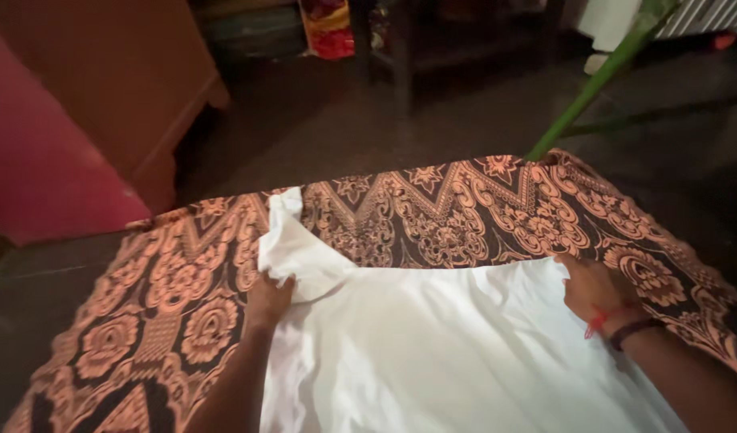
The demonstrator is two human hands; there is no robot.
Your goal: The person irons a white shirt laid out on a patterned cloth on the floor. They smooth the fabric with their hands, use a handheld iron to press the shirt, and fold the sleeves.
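Note:
A white garment (433, 345) lies spread on a brown and orange patterned cloth (433, 208) that covers a flat surface. My left hand (266, 298) grips the garment's upper left part, where a folded flap (288, 240) reaches up over the patterned cloth. My right hand (591, 287) presses on the garment's upper right corner, fingers bent over its edge. A red thread and a dark band circle my right wrist (617, 325).
A green pole (601, 76) leans up from the cloth's far right edge. A pink panel (40, 160) and a wooden cabinet (136, 80) stand at the left. Dark floor (360, 120) lies beyond the surface, with furniture legs and a red bag (328, 28) at the back.

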